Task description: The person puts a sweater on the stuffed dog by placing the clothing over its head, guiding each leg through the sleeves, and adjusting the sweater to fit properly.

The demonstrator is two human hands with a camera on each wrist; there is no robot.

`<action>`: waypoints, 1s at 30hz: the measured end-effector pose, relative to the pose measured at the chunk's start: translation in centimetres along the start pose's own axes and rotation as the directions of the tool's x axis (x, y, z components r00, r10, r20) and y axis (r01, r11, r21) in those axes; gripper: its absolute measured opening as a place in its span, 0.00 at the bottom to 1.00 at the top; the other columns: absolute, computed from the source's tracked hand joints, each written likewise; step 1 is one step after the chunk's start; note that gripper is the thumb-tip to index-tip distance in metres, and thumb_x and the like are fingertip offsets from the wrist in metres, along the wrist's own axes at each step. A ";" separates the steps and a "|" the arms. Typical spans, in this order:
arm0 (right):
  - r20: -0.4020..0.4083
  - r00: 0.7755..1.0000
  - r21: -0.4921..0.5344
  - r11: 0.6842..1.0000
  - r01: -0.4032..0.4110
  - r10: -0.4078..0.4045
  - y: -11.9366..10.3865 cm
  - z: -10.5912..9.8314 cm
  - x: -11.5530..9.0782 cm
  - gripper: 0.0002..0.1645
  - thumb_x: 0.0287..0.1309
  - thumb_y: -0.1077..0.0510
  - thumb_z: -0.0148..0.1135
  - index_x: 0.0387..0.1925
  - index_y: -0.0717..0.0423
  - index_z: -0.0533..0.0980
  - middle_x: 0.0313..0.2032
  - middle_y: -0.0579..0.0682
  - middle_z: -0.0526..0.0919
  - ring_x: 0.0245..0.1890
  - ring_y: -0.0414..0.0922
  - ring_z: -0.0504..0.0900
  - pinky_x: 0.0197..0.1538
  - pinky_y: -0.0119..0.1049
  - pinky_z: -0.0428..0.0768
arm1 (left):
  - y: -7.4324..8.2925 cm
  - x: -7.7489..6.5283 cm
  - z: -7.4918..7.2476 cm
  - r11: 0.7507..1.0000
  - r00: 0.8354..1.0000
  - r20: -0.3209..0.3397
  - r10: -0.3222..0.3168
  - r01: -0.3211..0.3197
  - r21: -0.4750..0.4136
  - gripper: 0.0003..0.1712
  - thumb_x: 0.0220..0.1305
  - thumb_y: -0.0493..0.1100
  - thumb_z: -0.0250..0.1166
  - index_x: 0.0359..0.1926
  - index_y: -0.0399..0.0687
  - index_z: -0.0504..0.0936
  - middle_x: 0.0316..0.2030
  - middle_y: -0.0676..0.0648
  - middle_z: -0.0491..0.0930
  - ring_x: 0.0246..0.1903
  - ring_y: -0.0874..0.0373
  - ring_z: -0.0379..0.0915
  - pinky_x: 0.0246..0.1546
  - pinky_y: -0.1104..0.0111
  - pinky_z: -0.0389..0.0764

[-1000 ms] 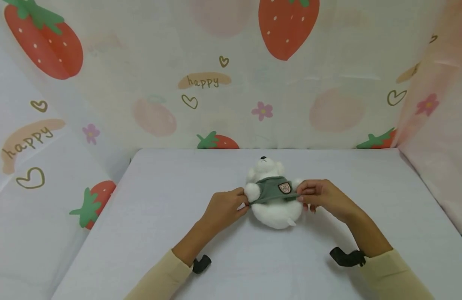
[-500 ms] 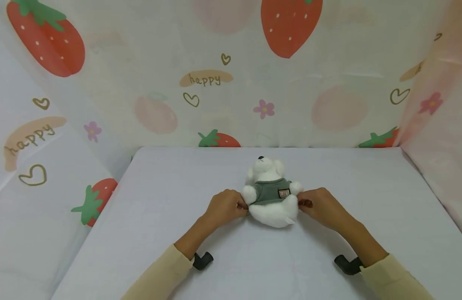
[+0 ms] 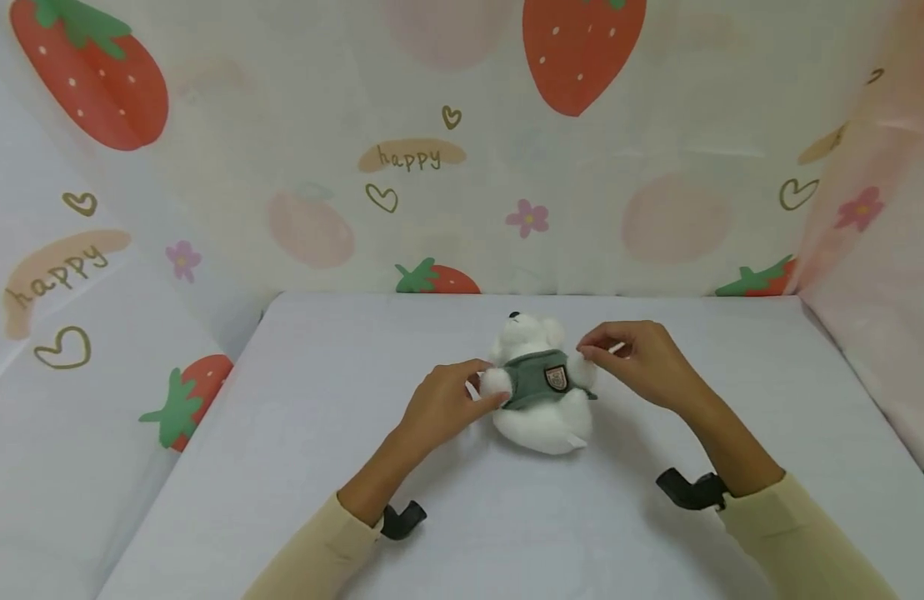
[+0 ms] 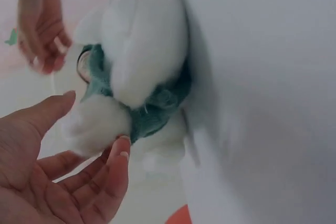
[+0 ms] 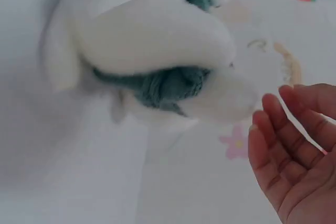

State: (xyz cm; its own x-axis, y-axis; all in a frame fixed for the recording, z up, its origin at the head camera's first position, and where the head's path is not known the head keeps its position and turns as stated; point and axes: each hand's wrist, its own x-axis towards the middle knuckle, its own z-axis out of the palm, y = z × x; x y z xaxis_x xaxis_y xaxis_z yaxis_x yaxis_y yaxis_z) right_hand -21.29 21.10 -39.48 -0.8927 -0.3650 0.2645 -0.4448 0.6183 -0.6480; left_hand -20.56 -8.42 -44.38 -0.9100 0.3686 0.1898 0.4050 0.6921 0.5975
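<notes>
A white plush bear point(image 3: 540, 425) with a black nose leans back on the white table. It wears a green shirt point(image 3: 532, 379) with a shield-shaped badge. My left hand point(image 3: 450, 400) holds its paw at the left side, thumb and fingers on either side of it. The left wrist view shows that paw point(image 4: 97, 124) between the thumb and fingertips. On the other side, my right hand point(image 3: 634, 362) is raised near the other paw point(image 3: 580, 371). The right wrist view shows the right hand's fingers point(image 5: 286, 135) loosely bent beside that paw, holding nothing.
The white tabletop point(image 3: 282, 500) extends around the bear. A strawberry-printed cloth point(image 3: 462, 200) hangs behind the table and along both sides. Black devices point(image 3: 690, 490) are worn at both wrists, by the beige sleeves.
My right hand has left the lower side of the bear's shirt and risen beside its paw. My left hand has shifted up from the shirt's hem to the other paw. The bear leans slightly left.
</notes>
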 end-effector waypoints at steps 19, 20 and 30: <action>0.260 0.963 -0.356 0.934 0.031 0.067 -2.0 6.1 7.3 0.06 0.62 0.57 0.72 0.30 0.53 0.83 0.28 0.45 0.82 0.29 0.43 0.78 0.33 0.39 0.76 | 0.9 0.4 1.0 0.983 0.988 -0.083 0.134 -0.143 -0.119 0.14 0.60 0.36 0.74 0.46 0.41 0.85 0.33 0.49 0.84 0.28 0.60 0.76 0.29 0.74 0.77; 0.236 0.969 -0.382 0.924 0.022 0.074 -1.9 6.3 7.4 0.07 0.63 0.57 0.71 0.30 0.54 0.83 0.28 0.45 0.83 0.29 0.43 0.78 0.33 0.40 0.77 | 0.8 0.4 1.0 0.980 0.986 -0.080 0.147 -0.156 -0.123 0.13 0.60 0.35 0.74 0.46 0.41 0.85 0.33 0.50 0.84 0.29 0.60 0.76 0.30 0.74 0.77; 0.216 0.973 -0.035 0.997 -0.075 0.081 0.3 4.1 7.2 0.13 0.72 0.51 0.61 0.43 0.57 0.83 0.36 0.50 0.85 0.37 0.48 0.82 0.43 0.45 0.79 | -0.1 1.1 -0.2 0.993 0.996 0.032 0.085 -0.082 -0.079 0.16 0.62 0.52 0.74 0.47 0.53 0.83 0.34 0.55 0.82 0.33 0.63 0.78 0.33 0.70 0.79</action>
State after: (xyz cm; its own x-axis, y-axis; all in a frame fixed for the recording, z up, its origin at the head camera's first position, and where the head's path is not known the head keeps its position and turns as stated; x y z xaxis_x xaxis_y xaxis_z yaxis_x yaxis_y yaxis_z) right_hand -27.54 15.86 -40.69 -0.8889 -0.4552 0.0507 -0.3785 0.6677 -0.6410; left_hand -21.68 -8.23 -44.10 -0.8690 0.4458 0.2149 0.4702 0.6084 0.6393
